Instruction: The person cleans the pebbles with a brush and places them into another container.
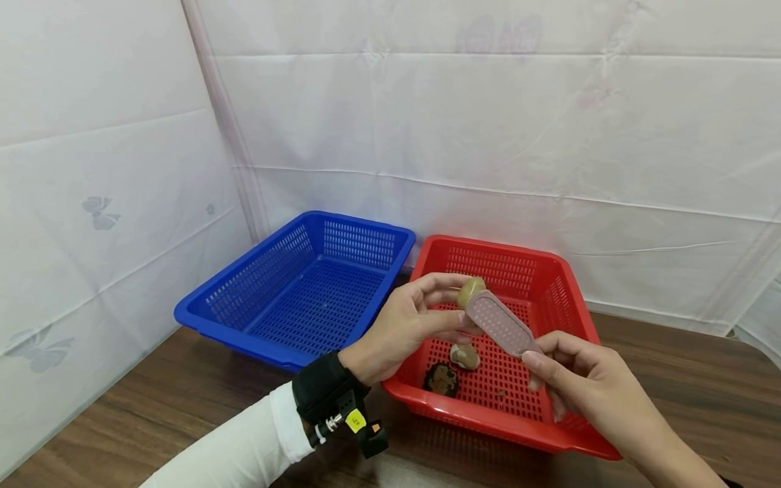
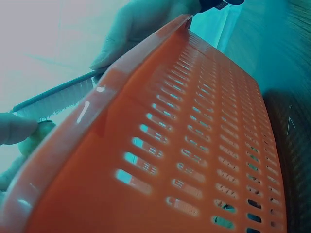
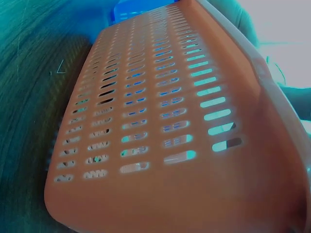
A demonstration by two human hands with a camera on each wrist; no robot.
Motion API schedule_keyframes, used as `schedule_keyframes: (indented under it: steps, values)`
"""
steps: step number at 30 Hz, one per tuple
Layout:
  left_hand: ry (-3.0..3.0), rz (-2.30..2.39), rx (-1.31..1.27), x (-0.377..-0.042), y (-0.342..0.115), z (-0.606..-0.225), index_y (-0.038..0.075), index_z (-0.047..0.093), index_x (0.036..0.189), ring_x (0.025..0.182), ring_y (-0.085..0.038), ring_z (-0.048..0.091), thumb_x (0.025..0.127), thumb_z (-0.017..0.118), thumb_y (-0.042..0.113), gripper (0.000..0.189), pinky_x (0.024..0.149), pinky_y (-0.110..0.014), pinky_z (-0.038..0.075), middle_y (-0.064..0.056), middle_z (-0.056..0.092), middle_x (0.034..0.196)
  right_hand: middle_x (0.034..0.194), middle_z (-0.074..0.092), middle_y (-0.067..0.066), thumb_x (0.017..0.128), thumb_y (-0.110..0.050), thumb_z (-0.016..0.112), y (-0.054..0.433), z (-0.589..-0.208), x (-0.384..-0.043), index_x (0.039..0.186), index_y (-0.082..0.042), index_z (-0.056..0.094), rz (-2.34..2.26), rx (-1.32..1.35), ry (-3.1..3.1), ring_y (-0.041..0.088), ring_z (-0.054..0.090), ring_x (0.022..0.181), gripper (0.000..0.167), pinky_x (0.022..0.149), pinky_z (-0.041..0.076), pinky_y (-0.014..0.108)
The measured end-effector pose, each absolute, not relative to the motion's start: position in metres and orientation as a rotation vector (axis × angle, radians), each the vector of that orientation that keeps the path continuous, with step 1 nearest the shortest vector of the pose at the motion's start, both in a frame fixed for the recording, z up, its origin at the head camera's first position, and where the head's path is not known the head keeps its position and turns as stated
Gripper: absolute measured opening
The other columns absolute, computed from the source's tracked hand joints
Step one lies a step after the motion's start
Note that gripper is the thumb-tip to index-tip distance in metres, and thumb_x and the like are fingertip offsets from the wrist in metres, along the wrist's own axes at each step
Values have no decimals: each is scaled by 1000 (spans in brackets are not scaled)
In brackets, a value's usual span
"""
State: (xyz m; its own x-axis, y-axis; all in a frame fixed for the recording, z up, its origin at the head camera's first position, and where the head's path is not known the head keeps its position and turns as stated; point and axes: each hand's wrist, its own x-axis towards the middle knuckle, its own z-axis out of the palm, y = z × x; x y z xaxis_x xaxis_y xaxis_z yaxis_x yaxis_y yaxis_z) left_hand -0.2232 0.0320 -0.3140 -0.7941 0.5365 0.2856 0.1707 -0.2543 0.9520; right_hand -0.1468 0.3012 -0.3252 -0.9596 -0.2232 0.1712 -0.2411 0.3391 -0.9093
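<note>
In the head view my left hand (image 1: 421,315) holds a smooth olive-green stone (image 1: 471,291) between fingers and thumb. My right hand (image 1: 588,376) grips one end of a mauve brush (image 1: 500,323), its dotted back facing up. The brush's far end lies against the stone, above the red basket (image 1: 488,407). In the left wrist view the bristles (image 2: 63,99) point down toward the stone (image 2: 36,138). On the basket's floor lie a tan and white stone (image 1: 466,356) and a dark stone with brown patches (image 1: 441,379). The basket's wall fills most of the right wrist view.
A blue basket (image 1: 295,352) stands left of the red one, on the same wooden table (image 1: 201,407). Pale patterned cloth (image 1: 427,122) hangs behind and to the left. A black wrist camera strap (image 1: 323,386) is on the left wrist.
</note>
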Motion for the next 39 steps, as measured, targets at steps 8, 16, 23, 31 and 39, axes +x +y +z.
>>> schedule_keyframes:
  steps: [8, 16, 23, 31, 39]
  values:
    - [1707, 2159, 837, -222, 32, -312, 2, 48, 149, 105, -27, 76, 100, 66, -6, 52, 90, -43, 63, -19, 65, 132, 80, 67, 12, 107, -24, 67, 299, -325, -147, 99, -10, 68, 1617, 367, -2578, 29, 62, 63, 16, 53, 52, 34]
    - [1754, 2109, 893, -223, 32, -313, 2, 48, 155, 105, -30, 76, 101, 65, -6, 57, 91, -47, 62, -19, 59, 134, 83, 69, 12, 106, -29, 68, 297, -323, -148, 100, -11, 71, 1538, 294, -2594, 28, 66, 76, 19, 65, 57, 30]
    - [1718, 2125, 886, -222, 32, -313, 0, 48, 152, 107, -34, 75, 100, 63, -10, 55, 91, -51, 61, -19, 60, 136, 85, 69, 12, 108, -31, 66, 298, -323, -148, 105, -8, 71, 1585, 239, -2571, 27, 67, 76, 23, 65, 57, 30]
    - [1721, 2166, 851, -221, 31, -313, 2, 46, 154, 109, -29, 74, 102, 63, -8, 55, 94, -50, 60, -20, 59, 136, 82, 67, 10, 107, -22, 68, 298, -325, -145, 98, -12, 69, 1538, 438, -2579, 27, 65, 72, 13, 60, 56, 32]
    - [1685, 2174, 837, -222, 32, -313, 1, 45, 154, 104, -27, 75, 102, 63, -8, 56, 90, -48, 62, -22, 61, 135, 81, 67, 12, 107, -27, 68, 296, -324, -147, 99, -11, 69, 1517, 323, -2594, 28, 65, 71, 18, 62, 56, 32]
